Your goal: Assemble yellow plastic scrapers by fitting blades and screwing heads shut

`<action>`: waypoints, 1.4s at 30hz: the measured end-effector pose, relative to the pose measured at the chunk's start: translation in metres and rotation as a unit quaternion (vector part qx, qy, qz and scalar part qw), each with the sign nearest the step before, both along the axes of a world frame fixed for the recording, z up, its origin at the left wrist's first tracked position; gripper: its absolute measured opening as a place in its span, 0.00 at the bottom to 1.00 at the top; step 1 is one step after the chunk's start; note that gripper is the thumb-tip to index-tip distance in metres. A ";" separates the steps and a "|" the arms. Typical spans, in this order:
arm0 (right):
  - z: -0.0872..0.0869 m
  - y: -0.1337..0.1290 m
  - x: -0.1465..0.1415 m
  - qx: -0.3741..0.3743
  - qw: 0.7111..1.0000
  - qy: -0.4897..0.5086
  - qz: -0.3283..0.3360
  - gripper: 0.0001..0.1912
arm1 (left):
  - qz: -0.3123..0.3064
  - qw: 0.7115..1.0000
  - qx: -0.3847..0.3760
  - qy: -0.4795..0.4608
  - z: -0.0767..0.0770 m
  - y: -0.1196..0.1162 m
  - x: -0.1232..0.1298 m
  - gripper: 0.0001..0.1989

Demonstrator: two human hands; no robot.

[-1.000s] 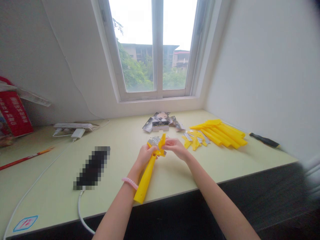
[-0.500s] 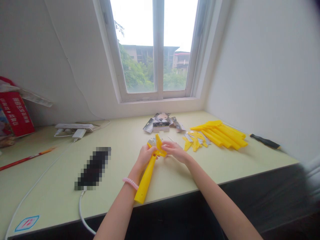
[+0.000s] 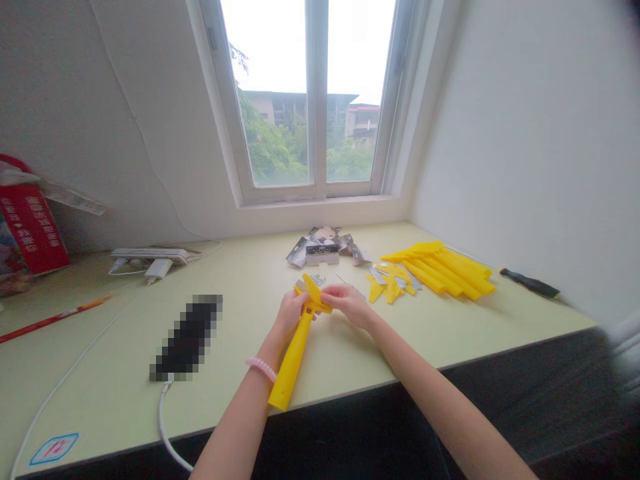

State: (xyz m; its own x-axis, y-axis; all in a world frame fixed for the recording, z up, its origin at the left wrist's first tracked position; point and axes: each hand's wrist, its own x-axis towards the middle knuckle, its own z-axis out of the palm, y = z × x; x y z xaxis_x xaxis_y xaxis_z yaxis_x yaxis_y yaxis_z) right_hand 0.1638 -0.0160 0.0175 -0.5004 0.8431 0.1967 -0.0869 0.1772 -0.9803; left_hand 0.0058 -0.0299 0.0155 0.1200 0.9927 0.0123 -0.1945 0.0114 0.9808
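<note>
My left hand (image 3: pixel 293 311) is closed around the head of a yellow plastic scraper handle (image 3: pixel 291 363), whose long grip points down toward the table's front edge. A bit of grey metal shows beside its fingers. My right hand (image 3: pixel 347 303) pinches a small flat yellow plate (image 3: pixel 313 288), held tilted against the handle's head. Both hands hide part of where the two pieces meet. Just beyond them lies a small heap of screws (image 3: pixel 319 280), with a thin metal rod (image 3: pixel 344 277) to its right.
Yellow plates and grey blades (image 3: pixel 393 280) lie right of my hands, beside a stack of yellow handles (image 3: pixel 445 267). Farther right is a black screwdriver (image 3: pixel 530 283). Card packaging (image 3: pixel 323 250) sits at the back. Left are a blurred-out dark object (image 3: pixel 187 337) with a cable and a power strip (image 3: pixel 150 255).
The yellow plate has tilted left and lower against the handle's head. My right hand has shifted slightly left with it, while my left hand stays nearly still on the handle.
</note>
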 end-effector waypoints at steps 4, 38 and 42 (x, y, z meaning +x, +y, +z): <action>-0.002 0.001 -0.001 0.016 1.000 -0.007 -0.014 0.15 | 0.001 1.000 -0.024 -0.016 -0.001 0.000 0.001 0.12; -0.002 -0.002 -0.005 -0.024 0.999 0.004 0.023 0.21 | 0.192 0.979 -0.005 0.073 -0.005 0.003 -0.012 0.09; -0.003 -0.002 -0.004 -0.029 0.999 -0.002 0.035 0.22 | 0.188 0.980 -0.015 0.071 -0.004 0.004 -0.013 0.09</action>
